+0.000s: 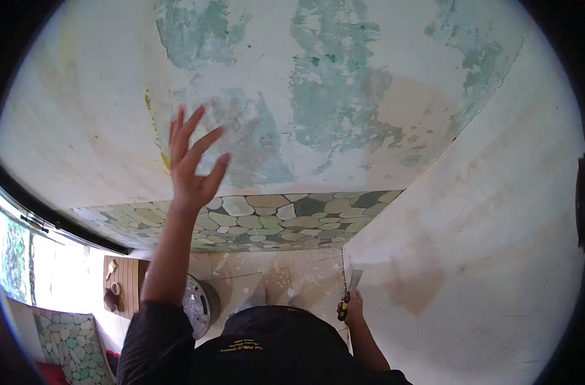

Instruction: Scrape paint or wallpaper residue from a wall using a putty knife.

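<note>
My left hand (193, 168) is raised in front of the wall (273, 170), its fingers spread and nothing in them. Whether the fingertips touch the surface, I cannot tell. Patches of green paint (334, 90) show through the wall's pale coat, with a beige patch to their right. Low on the right, by the corner, my right hand (354, 309) is closed round the black and yellow handle of a putty knife (355, 281). The knife's flat metal blade points up, away from me.
Stone-pattern cladding (267, 222) runs along the wall's foot above a dusty tiled floor (231, 264). A speckled round container (195, 307) stands at my left. Beyond it, a slatted wooden table (131, 285) bears a tape roll (116, 289). The side wall (485, 276) rises at right.
</note>
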Demonstrator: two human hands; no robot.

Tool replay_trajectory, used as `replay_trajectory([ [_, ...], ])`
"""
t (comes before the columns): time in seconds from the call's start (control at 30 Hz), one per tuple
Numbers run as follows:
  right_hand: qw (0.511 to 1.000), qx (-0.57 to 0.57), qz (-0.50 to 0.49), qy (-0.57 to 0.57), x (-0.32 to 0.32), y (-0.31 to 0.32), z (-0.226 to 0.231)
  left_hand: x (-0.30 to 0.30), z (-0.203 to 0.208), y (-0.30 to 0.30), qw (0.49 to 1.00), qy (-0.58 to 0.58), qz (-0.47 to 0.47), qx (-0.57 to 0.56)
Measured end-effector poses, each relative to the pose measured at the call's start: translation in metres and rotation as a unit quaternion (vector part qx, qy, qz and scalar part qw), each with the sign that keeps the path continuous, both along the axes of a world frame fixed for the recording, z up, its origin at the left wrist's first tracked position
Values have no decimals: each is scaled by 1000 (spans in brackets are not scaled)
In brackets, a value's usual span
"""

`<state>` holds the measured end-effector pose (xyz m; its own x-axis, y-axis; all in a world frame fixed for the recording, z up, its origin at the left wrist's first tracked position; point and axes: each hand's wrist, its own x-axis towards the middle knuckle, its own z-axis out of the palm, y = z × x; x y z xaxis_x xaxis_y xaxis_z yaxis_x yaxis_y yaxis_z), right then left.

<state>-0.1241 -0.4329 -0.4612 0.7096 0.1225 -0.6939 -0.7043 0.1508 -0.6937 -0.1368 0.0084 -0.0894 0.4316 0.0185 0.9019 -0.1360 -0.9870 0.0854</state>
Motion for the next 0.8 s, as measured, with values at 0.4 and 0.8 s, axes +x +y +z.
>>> replay_trajectory([
  [0.4, 902, -66, 266, -334, 64, 127, 80, -101, -127, 88, 928, -1, 204, -312],
  [0.8, 934, 45, 148, -323, 124, 262, 121, -47, -122, 133, 925, 76, 208, -310],
])
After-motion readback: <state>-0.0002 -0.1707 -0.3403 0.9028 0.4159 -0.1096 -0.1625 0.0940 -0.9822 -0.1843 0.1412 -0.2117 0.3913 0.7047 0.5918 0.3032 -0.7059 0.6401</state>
